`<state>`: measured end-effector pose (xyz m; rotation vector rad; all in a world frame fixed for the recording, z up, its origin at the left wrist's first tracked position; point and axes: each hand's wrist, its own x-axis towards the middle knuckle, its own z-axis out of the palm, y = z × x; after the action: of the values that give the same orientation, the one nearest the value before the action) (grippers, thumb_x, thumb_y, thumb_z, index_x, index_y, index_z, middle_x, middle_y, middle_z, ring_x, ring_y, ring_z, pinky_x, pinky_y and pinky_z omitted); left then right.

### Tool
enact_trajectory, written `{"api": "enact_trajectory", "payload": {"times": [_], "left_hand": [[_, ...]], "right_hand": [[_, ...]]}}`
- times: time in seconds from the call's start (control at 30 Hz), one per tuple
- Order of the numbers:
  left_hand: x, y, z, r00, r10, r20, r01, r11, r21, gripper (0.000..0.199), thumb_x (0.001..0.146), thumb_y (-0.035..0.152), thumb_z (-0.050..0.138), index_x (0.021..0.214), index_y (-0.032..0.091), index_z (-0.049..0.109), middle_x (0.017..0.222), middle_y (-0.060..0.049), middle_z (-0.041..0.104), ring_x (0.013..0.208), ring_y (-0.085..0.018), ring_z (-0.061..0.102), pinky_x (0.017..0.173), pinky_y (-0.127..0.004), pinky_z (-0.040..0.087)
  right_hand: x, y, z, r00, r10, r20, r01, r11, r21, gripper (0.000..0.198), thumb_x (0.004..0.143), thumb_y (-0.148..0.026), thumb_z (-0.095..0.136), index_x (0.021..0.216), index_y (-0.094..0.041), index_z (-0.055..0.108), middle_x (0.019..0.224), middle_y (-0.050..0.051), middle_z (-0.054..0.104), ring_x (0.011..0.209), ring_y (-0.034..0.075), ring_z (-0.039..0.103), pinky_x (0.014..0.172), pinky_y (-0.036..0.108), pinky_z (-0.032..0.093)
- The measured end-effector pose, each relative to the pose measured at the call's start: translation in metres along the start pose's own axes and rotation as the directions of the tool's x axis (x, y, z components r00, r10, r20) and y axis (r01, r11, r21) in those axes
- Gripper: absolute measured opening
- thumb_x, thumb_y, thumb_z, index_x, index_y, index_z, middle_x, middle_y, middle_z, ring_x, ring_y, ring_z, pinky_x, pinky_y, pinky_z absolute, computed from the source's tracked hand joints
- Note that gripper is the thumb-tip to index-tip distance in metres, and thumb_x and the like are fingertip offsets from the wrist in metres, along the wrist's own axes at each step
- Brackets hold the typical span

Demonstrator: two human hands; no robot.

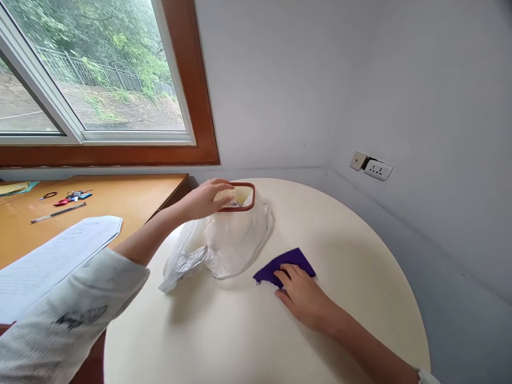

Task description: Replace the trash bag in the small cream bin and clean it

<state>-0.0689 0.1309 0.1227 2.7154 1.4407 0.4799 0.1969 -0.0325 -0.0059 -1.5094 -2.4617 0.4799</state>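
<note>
A small bin [253, 197] with a reddish-brown rim stands at the far side of the round table, lined with a white plastic bag [240, 240] that drapes down its outside. My left hand [208, 200] reaches over the left part of the rim, its fingers apart and holding nothing that I can see. Some scraps show inside the bin, too small to name. On the tabletop lies a piece of purple cloth [298, 258] with a ragged lower edge. My right hand [302, 296] rests on it, fingers bent and pressed onto the cloth. My right palm covers part of its lower edge.
The round cream table [224, 341] borders a wooden desk [120, 192] on the left. A stack of papers [68, 250], a pen [58, 212] and small items including a red-and-blue bunch [74, 197] lie there. White walls and a socket [378, 169] stand behind.
</note>
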Motion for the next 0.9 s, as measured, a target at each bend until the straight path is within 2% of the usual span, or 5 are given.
{"api": "enact_trajectory", "payload": {"times": [0.17,0.4,0.57,0.7,0.9], "left_hand": [[-0.026,0.028,0.017,0.987,0.146,0.071,-0.154,0.981,0.115,0.042,0.091,0.044,0.032,0.122,0.022,0.049,0.115,-0.006,0.061,0.106,-0.022,0.053,0.1,-0.04,0.028],[-0.004,0.012,0.04,0.991,0.132,-0.027,-0.123,0.967,0.221,0.033,0.093,0.03,0.029,0.113,0.018,0.053,0.099,-0.007,0.067,0.093,-0.021,0.059,0.096,-0.042,0.031],[-0.003,0.017,0.043,0.972,0.162,-0.171,-0.131,0.975,0.179,0.031,0.09,0.028,0.04,0.118,0.019,0.049,0.123,-0.012,0.052,0.114,-0.025,0.049,0.102,-0.051,0.026],[-0.029,0.044,0.045,0.924,0.245,-0.293,-0.251,0.968,0.016,0.028,0.088,0.019,0.04,0.114,0.018,0.051,0.119,-0.012,0.053,0.109,-0.022,0.051,0.09,-0.039,0.044],[-0.078,0.075,0.071,0.948,0.3,0.107,-0.274,0.94,-0.205,0.048,0.08,0.001,0.033,0.122,0.02,0.047,0.122,-0.008,0.055,0.103,-0.017,0.057,0.085,-0.028,0.048]], "right_hand": [[0.014,-0.004,0.01,0.99,-0.131,-0.043,0.13,0.991,-0.018,0.035,0.086,-0.015,0.039,0.118,-0.013,0.053,0.123,0.012,0.052,0.114,0.024,0.048,0.102,0.042,0.034],[0.016,-0.01,0.023,0.949,-0.188,-0.255,0.195,0.981,0.004,0.026,0.083,-0.018,0.05,0.109,-0.019,0.055,0.119,0.009,0.054,0.115,0.022,0.046,0.101,0.045,0.03],[0.022,-0.01,0.03,0.934,-0.179,-0.308,0.192,0.981,0.011,0.017,0.082,-0.016,0.051,0.098,-0.02,0.057,0.099,0.005,0.06,0.091,0.019,0.053,0.081,0.036,0.039],[0.029,-0.005,0.032,0.946,-0.185,-0.265,0.191,0.982,-0.002,0.014,0.083,-0.013,0.048,0.091,-0.02,0.057,0.088,0.003,0.06,0.079,0.017,0.052,0.071,0.033,0.038],[0.032,0.0,0.025,0.967,-0.145,-0.209,0.183,0.967,0.178,0.015,0.085,-0.011,0.043,0.089,-0.018,0.056,0.086,0.004,0.061,0.081,0.018,0.051,0.073,0.033,0.038]]}}
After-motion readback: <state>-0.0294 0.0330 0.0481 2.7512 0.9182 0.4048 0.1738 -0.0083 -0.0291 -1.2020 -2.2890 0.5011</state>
